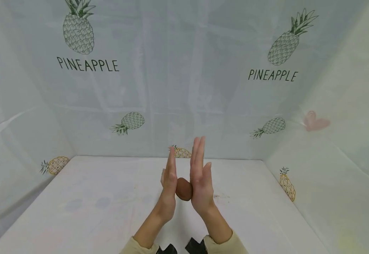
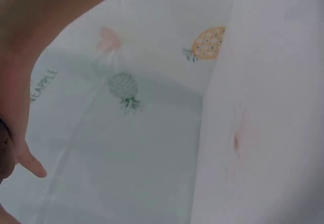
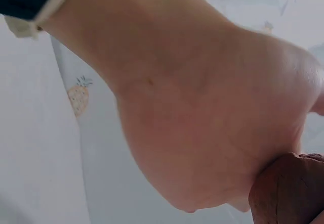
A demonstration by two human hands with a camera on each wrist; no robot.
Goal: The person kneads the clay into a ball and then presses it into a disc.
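Observation:
A brown lump, rounded and clay-like, sits between two upright palms above the table. My left hand presses it from the left, fingers straight and pointing up. From the right, the palm of my right hand touches it, with the fingers also straight. In the right wrist view the lump shows fine cracks on its surface, against the palm. Only a sliver of the lump appears at the left edge of the left wrist view.
A white-covered table lies under the hands. Reddish-brown smears mark its surface to the right of the hands. Pale sheeting printed with pineapples hangs behind the table and along both sides.

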